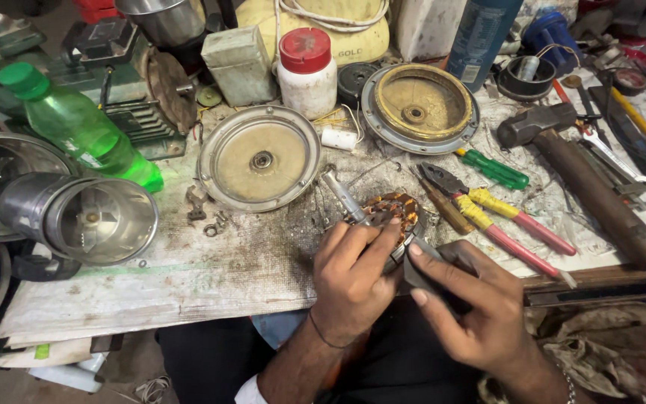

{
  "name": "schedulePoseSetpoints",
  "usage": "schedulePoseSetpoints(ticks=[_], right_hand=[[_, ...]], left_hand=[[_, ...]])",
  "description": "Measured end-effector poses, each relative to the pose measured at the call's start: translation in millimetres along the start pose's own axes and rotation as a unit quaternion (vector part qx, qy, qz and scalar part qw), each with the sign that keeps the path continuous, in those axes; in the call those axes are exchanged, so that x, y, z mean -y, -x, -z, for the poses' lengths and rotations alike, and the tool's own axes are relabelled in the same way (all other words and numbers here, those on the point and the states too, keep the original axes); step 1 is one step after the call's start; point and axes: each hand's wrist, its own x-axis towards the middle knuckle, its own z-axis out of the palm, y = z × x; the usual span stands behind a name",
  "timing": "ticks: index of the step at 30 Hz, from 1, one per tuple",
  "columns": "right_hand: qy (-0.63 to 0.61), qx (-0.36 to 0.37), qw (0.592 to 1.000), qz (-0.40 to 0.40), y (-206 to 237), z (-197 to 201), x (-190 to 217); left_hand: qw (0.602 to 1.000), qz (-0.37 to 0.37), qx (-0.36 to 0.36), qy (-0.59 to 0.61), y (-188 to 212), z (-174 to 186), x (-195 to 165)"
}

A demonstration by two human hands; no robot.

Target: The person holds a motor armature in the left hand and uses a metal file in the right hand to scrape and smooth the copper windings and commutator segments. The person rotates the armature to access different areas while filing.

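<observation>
Between both hands, copper-wound stator.

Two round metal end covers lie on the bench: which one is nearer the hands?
The silver-rimmed cover, lying just up and left of the left hand and the copper-wound stator. The other, the brass-coloured cover, sits farther back beside the white jar.

A worn table fills the view, its top covered by a grimy, stained whitish sheet that frays at the near edge. A dark wooden strip borders its right front. Below the left front edge a patch of dusty grey floor shows, and the light is soft and even.
</observation>
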Motion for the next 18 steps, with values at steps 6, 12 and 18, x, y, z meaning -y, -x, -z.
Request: schedulePoseSetpoints(ticks=[6,12,18], right_hand=[[0.007,-0.023,1.000,0.002,-3,-1,4],[0.042,-0.028,0.999,-0.021,-3,-1,12],[0.059,-0.037,0.998,-0.013,-4,-1,3]], left_hand=[[1.000,0.012,0.024,0.009,1,2,-2],[0.999,0.032,0.019,0.002,2,-1,-2],[0.999,0.030,0.017,0.018,-2,0,0]])
